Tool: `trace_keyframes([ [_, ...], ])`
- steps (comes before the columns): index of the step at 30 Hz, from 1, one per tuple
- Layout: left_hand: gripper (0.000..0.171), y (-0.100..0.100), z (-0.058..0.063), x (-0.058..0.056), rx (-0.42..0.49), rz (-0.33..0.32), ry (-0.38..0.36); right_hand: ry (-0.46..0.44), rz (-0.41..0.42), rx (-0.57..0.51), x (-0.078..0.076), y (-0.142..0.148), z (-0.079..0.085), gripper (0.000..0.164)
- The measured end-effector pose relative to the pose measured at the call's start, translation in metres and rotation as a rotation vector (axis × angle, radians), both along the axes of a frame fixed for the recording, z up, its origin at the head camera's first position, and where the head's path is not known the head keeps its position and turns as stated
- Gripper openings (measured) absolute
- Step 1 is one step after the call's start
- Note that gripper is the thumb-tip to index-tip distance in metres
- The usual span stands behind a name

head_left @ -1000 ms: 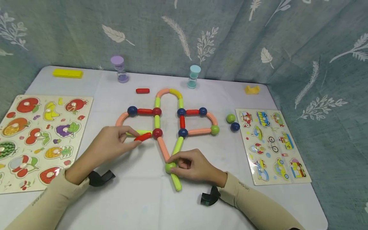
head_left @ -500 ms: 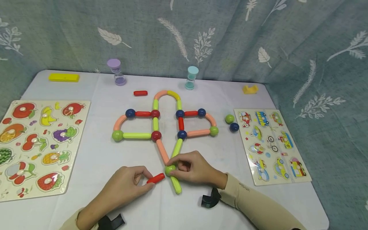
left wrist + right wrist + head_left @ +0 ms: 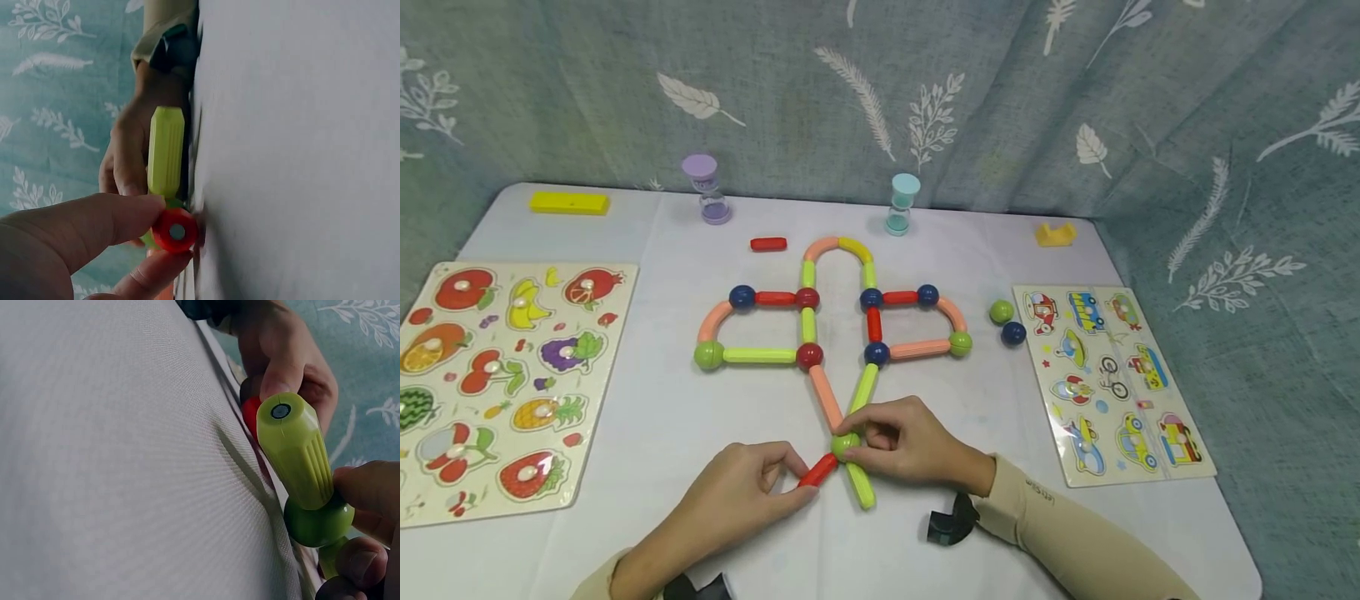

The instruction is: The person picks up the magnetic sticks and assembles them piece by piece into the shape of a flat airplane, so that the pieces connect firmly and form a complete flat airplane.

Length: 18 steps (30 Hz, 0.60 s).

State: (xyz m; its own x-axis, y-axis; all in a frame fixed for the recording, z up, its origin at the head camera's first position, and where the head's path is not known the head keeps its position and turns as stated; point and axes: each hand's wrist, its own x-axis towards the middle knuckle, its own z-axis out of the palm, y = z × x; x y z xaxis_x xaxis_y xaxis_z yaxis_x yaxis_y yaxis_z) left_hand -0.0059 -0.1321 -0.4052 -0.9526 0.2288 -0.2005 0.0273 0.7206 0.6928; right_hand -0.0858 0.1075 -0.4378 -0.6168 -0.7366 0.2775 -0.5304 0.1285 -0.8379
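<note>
Between thumb and index finger, my left hand point(image 3: 741, 487) pinches a short red magnetic rod point(image 3: 818, 471), its far end right at a green ball point(image 3: 844, 445). In the left wrist view the red rod point(image 3: 175, 230) shows its round metal-tipped end. My right hand point(image 3: 917, 446) pinches that green ball, seen also as a green ball point(image 3: 319, 519) in the right wrist view. A yellow-green rod point(image 3: 861, 487) extends from the ball toward the near side. Above it, a pink rod point(image 3: 826, 398) and another yellow-green rod point(image 3: 864, 387) lead up to a figure of rods and balls.
Left of the figure lies a fruit puzzle board point(image 3: 512, 383); right, a vehicle puzzle board point(image 3: 1112, 387). A loose green ball point(image 3: 1002, 312) and blue ball point(image 3: 1013, 334) sit beside it. Behind are a red rod point(image 3: 768, 244), a purple hourglass point(image 3: 707, 190) and a teal hourglass point(image 3: 902, 204).
My left hand has carried the red rod from the figure's left side down and right, bringing its end to the green ball. My right hand stays at the ball.
</note>
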Motion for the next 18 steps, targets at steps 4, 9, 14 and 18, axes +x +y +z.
trace_keyframes([
  [4, 0.020, 0.0031, -0.0007, 0.0025, 0.024, -0.034, 0.000, -0.001, 0.000, 0.003, 0.0002, -0.0007, 0.0005, 0.024],
  [9, 0.022, 0.0059, -0.0035, 0.0038, 0.044, -0.070, 0.050, -0.006, -0.001, 0.007, 0.0005, -0.0011, 0.0016, 0.024],
  [14, 0.021, 0.0087, -0.0038, 0.0041, 0.042, -0.102, 0.062, -0.003, -0.004, 0.016, 0.0007, -0.0006, 0.0020, 0.023],
  [18, 0.020, 0.0101, -0.0028, 0.0030, 0.024, -0.119, 0.061, 0.005, -0.009, 0.020, 0.0002, -0.0002, 0.0017, 0.024],
])
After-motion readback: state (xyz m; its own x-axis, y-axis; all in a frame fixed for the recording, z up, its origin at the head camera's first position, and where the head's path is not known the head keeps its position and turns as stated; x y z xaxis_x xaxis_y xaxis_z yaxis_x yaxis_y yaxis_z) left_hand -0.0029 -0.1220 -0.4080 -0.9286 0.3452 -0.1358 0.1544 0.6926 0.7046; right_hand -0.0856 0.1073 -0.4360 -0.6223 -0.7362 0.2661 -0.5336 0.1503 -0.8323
